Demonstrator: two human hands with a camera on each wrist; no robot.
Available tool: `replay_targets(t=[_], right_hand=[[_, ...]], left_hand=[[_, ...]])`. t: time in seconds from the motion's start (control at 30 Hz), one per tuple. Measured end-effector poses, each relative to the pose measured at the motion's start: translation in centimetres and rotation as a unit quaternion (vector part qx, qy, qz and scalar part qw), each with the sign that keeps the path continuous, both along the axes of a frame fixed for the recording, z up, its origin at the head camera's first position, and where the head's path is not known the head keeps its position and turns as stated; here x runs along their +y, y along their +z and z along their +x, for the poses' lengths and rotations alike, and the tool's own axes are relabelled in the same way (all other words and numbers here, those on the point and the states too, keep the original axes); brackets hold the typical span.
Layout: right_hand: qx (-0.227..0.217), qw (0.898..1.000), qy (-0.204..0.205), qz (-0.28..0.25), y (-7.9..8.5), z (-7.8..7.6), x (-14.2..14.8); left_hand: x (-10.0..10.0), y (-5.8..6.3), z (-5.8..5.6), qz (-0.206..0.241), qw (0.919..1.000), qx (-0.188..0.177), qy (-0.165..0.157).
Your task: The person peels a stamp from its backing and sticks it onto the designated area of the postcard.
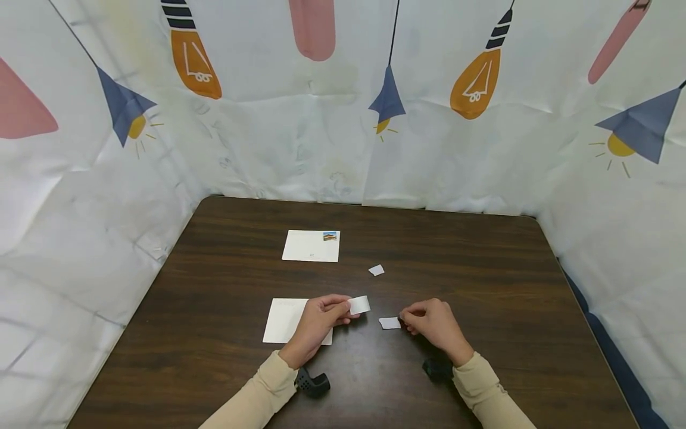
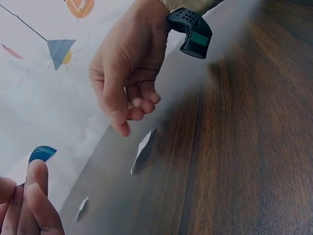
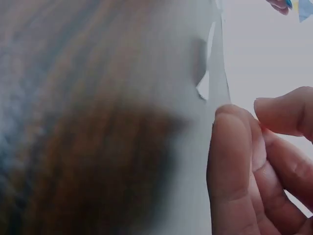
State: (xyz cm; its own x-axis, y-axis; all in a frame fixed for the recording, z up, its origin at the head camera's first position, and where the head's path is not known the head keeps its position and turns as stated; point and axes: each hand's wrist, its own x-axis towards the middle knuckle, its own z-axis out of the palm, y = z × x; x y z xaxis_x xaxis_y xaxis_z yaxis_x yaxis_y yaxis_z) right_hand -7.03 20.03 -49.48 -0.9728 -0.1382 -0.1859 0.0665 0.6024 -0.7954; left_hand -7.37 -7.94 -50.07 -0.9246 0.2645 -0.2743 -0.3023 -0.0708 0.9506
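My left hand (image 1: 315, 326) pinches a small postage stamp (image 1: 359, 304), its pale back facing up in the head view. In the left wrist view the stamp (image 2: 43, 153) shows a blue picture side and a toothed edge. A white envelope or card (image 1: 286, 316) lies partly hidden under my left hand. My right hand (image 1: 434, 326) hovers over the table beside a white paper scrap (image 1: 389, 323), fingers loosely bent. In the right wrist view a gap shows between the thumb and the fingers (image 3: 230, 152), with nothing between them.
Farther back lies another white envelope or card (image 1: 305, 247) with a picture stamp (image 1: 329, 236) at its upper right. A second paper scrap (image 1: 377, 270) lies right of it. The brown wooden table (image 1: 482, 268) meets a printed white curtain (image 1: 321, 143) behind.
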Motion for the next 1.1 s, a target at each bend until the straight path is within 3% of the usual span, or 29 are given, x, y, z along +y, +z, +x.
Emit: replay_targets(t=[0.17, 0.37, 0.67, 1.1], right_hand=[[0.062, 0.998, 0.02, -0.012, 0.6, 0.3, -0.4], [0.139, 0.987, 0.058, -0.048, 1.2, 0.6, -1.6], [0.238, 0.965, 0.099, -0.048, 1.4, 0.9, -2.7], [0.353, 0.924, 0.145, -0.041, 1.3, 0.3, -3.8]], left_hand=[[0.0, 0.3, 0.0, -0.005, 1.0, 0.003, 0.001], [-0.1, 0.7, -0.2, -0.02, 0.9998, 0.007, 0.004], [-0.3, 1.1, -0.1, -0.015, 0.9999, 0.001, -0.003], [-0.1, 1.1, 0.0, 0.016, 0.9995, -0.021, -0.016]])
